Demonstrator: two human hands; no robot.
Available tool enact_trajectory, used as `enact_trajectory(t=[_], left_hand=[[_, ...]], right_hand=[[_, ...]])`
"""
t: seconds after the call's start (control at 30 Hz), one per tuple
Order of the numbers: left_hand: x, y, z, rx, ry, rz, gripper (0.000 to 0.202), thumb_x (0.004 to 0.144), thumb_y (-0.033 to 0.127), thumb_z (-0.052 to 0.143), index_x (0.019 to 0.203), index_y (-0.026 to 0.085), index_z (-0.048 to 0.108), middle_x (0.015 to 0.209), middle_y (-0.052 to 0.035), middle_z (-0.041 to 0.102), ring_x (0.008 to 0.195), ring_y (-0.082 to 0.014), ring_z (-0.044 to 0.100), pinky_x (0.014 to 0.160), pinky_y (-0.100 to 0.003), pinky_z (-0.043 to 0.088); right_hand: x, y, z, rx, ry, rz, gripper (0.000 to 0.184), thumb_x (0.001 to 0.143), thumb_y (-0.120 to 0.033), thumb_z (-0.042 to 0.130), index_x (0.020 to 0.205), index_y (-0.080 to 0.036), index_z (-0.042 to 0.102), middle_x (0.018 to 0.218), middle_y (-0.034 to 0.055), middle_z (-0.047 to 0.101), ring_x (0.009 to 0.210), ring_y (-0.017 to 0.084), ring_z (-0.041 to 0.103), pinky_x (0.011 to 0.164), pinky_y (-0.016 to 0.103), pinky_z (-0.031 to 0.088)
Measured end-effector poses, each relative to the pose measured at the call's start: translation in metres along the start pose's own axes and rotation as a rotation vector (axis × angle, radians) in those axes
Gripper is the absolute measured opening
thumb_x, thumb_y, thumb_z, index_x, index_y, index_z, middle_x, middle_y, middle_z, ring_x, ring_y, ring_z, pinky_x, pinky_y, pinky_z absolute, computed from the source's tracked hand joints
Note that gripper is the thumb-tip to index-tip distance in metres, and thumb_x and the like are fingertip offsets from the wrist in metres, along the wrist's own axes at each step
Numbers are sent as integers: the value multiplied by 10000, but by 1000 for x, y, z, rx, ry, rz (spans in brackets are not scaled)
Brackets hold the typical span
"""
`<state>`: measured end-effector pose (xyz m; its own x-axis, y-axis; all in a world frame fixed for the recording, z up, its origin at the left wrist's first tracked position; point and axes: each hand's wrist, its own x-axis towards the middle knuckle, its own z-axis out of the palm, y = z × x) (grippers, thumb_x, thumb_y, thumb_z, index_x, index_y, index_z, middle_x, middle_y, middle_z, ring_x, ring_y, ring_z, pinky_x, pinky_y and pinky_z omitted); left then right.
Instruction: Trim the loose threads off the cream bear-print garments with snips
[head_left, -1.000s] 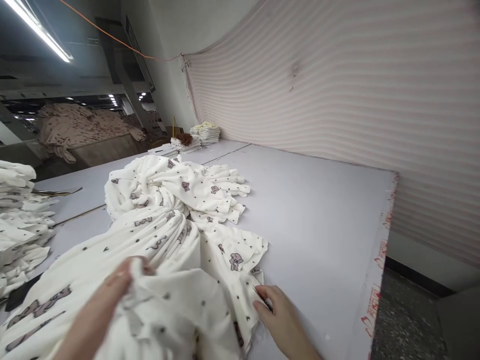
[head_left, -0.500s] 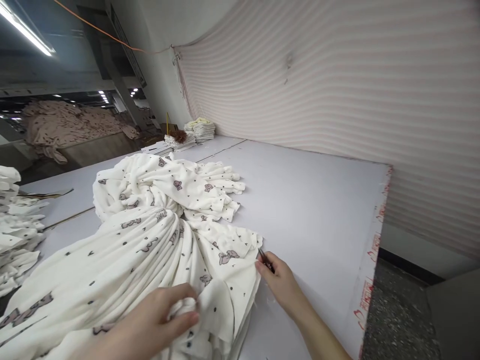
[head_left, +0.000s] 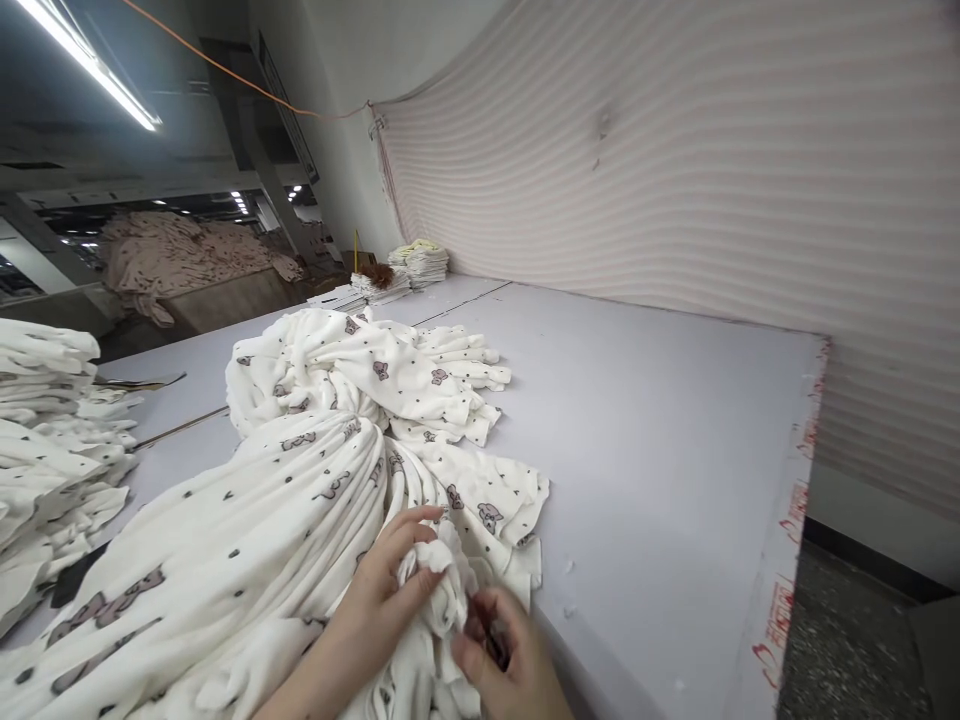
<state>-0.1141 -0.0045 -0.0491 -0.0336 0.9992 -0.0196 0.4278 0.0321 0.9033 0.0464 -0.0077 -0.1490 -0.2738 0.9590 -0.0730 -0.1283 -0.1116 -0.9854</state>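
Observation:
A large heap of white printed fabric (head_left: 300,500), patterned with small grey-pink animals and dark dots, lies gathered in folds on the table. My left hand (head_left: 394,580) grips a bunched edge of it between thumb and fingers. Close beside it, my right hand (head_left: 506,650) is closed around small dark thread snips (head_left: 498,642), mostly hidden in the palm. Its fingertips are at the bunched cloth, but whether they also pinch it I cannot tell.
The pale table (head_left: 660,450) extends to the right, its edge marked with red-printed tape (head_left: 776,620). More white fabric (head_left: 52,430) is piled at left. Folded stacks (head_left: 420,265) stand at the far end. A striped cloth (head_left: 637,170) hangs behind; pinkish fabric (head_left: 195,260) is heaped beyond.
My left hand has moved up and right with the bunched cloth. My right hand has come from the fabric's outer edge down and inward beside it. The view has shifted slightly left.

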Motion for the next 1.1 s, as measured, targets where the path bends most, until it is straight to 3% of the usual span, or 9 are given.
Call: enact_trajectory(t=[0.13, 0.33, 0.5, 0.57, 0.7, 0.8, 0.9, 1.0, 1.1], left_hand=[[-14, -2, -1, -270, -90, -102, 117, 864, 365, 532, 885, 254, 500, 865, -3, 618, 755, -193, 610, 673, -284, 492], [-39, -30, 8, 576, -16, 408, 175, 801, 139, 539, 919, 264, 572, 790, -16, 587, 692, -197, 583, 610, -264, 436], [-53, -44, 16, 502, 133, 560, 233, 837, 66, 442, 947, 255, 522, 807, -37, 560, 697, -187, 557, 628, -263, 441], [-58, -46, 17, 464, 171, 542, 238, 823, 59, 470, 921, 265, 536, 841, -47, 593, 728, -198, 570, 656, -275, 444], [-60, -38, 17, 332, 187, 429, 155, 841, 126, 490, 829, 257, 572, 967, -81, 668, 817, -233, 610, 736, -312, 457], [-51, -28, 13, 101, 36, 139, 113, 878, 282, 512, 781, 241, 553, 846, -42, 667, 774, -215, 607, 713, -285, 464], [-42, -24, 8, -89, 1, -116, 213, 846, 421, 575, 771, 225, 534, 751, 8, 599, 696, -177, 551, 652, -254, 437], [-38, -29, 7, -213, 4, -168, 261, 807, 461, 619, 782, 219, 525, 729, 29, 573, 688, -163, 532, 656, -253, 426], [-38, -31, 7, -188, -12, -175, 265, 799, 474, 622, 801, 219, 548, 734, 25, 585, 700, -171, 547, 670, -259, 434]], right_hand=[[0, 1, -4, -41, 55, -12, 255, 843, -445, 557, 798, -194, 568, 699, -22, 518, 648, 143, 484, 592, 229, 382], [-4, -17, -18, -333, -27, -404, 73, 814, -181, 485, 810, -221, 545, 742, -24, 528, 632, 126, 476, 607, 218, 373], [-15, -1, -9, -343, -14, -214, 119, 748, -156, 521, 846, -215, 554, 756, -24, 553, 571, 107, 457, 547, 201, 376], [-15, -1, -9, -307, -9, -171, 45, 815, -214, 510, 795, -209, 549, 638, -44, 490, 537, 108, 446, 508, 196, 357], [-5, -14, -13, -326, 108, -340, 70, 872, -237, 498, 804, -218, 507, 667, -33, 479, 573, 124, 478, 542, 210, 382], [2, -23, -11, -412, 132, -440, 99, 848, -150, 477, 791, -222, 514, 763, 0, 515, 671, 147, 536, 608, 221, 421], [1, -24, -3, -399, 43, -499, 149, 810, -136, 512, 873, -238, 600, 840, 18, 553, 710, 152, 583, 627, 217, 453], [-2, -20, 6, -348, -29, -551, 295, 773, -144, 564, 1030, -265, 643, 962, 38, 608, 720, 146, 618, 616, 204, 471], [-1, -19, 11, -327, -39, -519, 161, 831, -166, 525, 894, -234, 657, 846, 30, 629, 714, 150, 619, 636, 209, 464]])
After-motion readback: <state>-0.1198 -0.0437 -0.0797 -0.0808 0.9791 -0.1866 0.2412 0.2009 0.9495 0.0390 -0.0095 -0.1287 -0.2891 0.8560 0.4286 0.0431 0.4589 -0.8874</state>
